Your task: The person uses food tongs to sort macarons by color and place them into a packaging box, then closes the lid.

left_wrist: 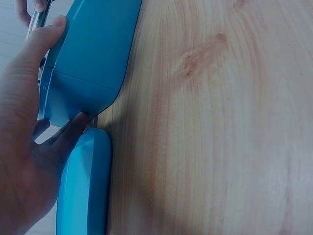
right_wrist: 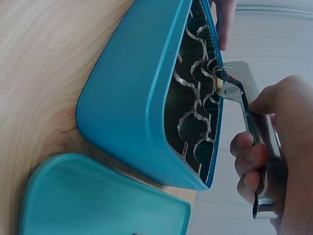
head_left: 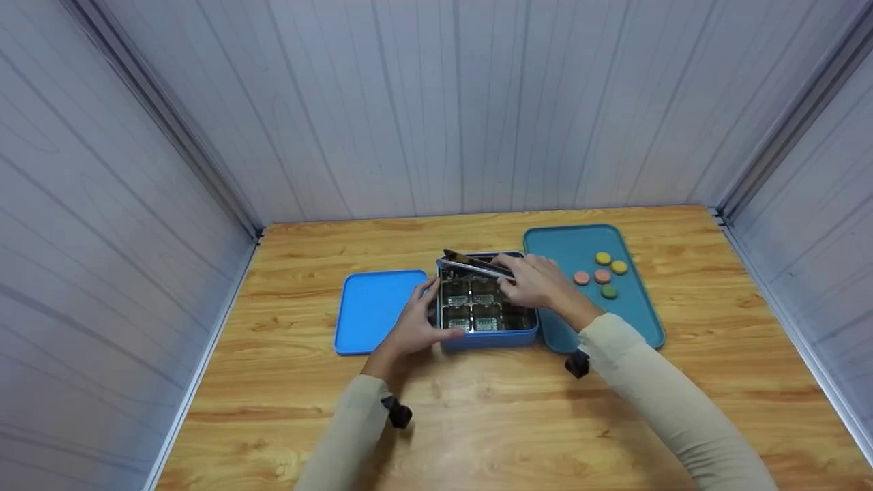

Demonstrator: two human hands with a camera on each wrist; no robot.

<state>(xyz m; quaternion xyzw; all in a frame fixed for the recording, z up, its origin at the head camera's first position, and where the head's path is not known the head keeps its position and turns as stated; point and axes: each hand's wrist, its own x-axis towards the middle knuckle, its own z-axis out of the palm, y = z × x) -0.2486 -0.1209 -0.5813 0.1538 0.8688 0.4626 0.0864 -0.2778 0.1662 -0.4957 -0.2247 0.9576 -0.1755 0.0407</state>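
Note:
In the head view, a blue rectangular box [head_left: 487,339] stands mid-table, its dark insert divided into several compartments. My left hand [head_left: 417,326] steadies its front left corner; the left wrist view shows the thumb [left_wrist: 43,40] at the rim and the fingers [left_wrist: 73,133] extended against the side wall. My right hand [head_left: 535,279] grips metal tongs [right_wrist: 268,176] above the box. Between their fork-like and flat tips, down at the insert [right_wrist: 188,83], shows a small pale yellow piece [right_wrist: 219,82], mostly hidden.
Right of the box lies a teal tray [head_left: 566,245] bearing yellow macarons [head_left: 603,258], pink macarons [head_left: 602,276] and a green macaron [head_left: 609,291]. A bright blue lid [head_left: 375,307] lies flat at the left. Pale panel walls [head_left: 436,109] enclose the wooden table [head_left: 477,423] behind and at both sides.

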